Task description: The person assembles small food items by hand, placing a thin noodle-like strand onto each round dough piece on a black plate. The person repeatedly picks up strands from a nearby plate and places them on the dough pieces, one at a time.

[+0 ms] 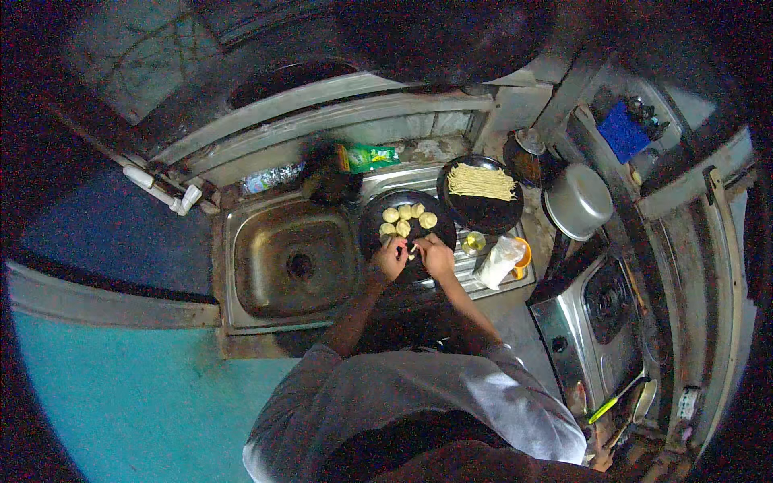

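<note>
Over a round black tray point(372, 216) my two hands come together with their fingertips pinched. My left hand point(388, 261) and my right hand point(436, 256) are closed around a small pale piece of dough point(411, 256), mostly hidden by the fingers. Just beyond them, several rounded, pale yellow dough pieces point(403, 229) lie on the tray. A second black tray point(483, 220), to the right and farther back, carries a bundle of thin dough strips point(481, 183). Near my right hand stands a small cup with something yellowish point(473, 242).
A steel sink point(262, 282) lies at the left. Right of my hands are a plastic bag of white powder point(501, 262) and an orange mug point(523, 256). A metal pot point(578, 201) and a gas stove point(596, 314) stand farther right. A green packet point(370, 158) sits behind the tray.
</note>
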`<action>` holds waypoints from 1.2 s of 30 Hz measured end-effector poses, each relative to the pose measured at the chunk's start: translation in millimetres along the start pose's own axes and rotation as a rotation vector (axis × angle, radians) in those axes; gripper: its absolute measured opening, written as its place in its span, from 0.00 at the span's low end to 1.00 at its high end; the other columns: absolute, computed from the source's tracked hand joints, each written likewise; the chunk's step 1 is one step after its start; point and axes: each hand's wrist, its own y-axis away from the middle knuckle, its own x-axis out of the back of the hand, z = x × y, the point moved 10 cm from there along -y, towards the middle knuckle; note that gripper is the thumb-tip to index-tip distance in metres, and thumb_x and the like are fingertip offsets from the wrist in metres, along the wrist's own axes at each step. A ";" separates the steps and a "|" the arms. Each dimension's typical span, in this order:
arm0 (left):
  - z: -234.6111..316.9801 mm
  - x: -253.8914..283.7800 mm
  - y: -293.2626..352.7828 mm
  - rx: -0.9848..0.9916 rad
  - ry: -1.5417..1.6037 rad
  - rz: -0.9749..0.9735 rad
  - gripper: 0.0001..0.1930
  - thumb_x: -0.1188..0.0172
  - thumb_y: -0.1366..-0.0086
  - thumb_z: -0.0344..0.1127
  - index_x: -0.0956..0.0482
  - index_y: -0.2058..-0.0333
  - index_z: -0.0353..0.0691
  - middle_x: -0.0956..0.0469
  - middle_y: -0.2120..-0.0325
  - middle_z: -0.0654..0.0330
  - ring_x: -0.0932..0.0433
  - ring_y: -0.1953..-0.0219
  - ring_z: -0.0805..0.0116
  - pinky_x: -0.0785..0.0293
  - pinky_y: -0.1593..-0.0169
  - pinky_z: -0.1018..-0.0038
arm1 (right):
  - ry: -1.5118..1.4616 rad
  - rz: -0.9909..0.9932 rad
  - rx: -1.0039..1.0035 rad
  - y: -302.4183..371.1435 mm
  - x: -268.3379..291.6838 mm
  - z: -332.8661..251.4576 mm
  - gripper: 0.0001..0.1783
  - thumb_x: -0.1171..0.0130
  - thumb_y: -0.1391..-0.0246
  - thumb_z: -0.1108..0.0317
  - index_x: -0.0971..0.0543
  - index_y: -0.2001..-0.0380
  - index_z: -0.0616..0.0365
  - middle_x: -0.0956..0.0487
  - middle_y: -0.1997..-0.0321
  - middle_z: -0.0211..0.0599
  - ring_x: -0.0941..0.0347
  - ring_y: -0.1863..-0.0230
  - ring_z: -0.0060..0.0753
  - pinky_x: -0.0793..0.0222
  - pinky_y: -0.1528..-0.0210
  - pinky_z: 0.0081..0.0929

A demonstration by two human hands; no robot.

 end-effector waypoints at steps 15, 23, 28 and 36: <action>21.3 0.6 -2.9 -0.095 -0.031 -0.067 0.07 0.41 0.48 0.35 0.23 0.69 0.42 0.25 0.73 0.58 0.25 0.70 0.57 0.29 0.67 0.68 | -0.021 0.042 -0.012 0.3 5.0 -2.1 0.07 0.40 0.57 0.61 0.21 0.72 0.48 0.27 0.69 0.29 0.28 0.68 0.38 0.31 0.68 0.33; 16.8 0.6 -3.4 -0.059 -0.153 -0.079 0.06 0.41 0.48 0.34 0.24 0.72 0.40 0.25 0.74 0.57 0.26 0.70 0.57 0.29 0.66 0.66 | -0.104 0.051 0.004 -2.3 13.2 -6.1 0.05 0.45 0.58 0.71 0.24 0.73 0.50 0.28 0.68 0.33 0.28 0.68 0.40 0.31 0.67 0.34; 13.3 0.6 -3.9 -0.041 -0.130 -0.057 0.06 0.41 0.49 0.35 0.25 0.74 0.40 0.26 0.75 0.57 0.26 0.70 0.56 0.29 0.67 0.66 | -0.067 0.113 0.028 -1.2 12.9 -5.7 0.06 0.45 0.58 0.71 0.23 0.73 0.49 0.27 0.69 0.33 0.28 0.67 0.40 0.31 0.67 0.34; 12.8 2.4 0.2 0.020 -0.146 -0.077 0.06 0.40 0.49 0.36 0.25 0.74 0.41 0.26 0.75 0.59 0.25 0.71 0.58 0.29 0.69 0.66 | -0.072 0.093 -0.023 1.5 10.6 -1.6 0.07 0.42 0.60 0.71 0.23 0.73 0.49 0.30 0.68 0.33 0.29 0.69 0.40 0.31 0.69 0.35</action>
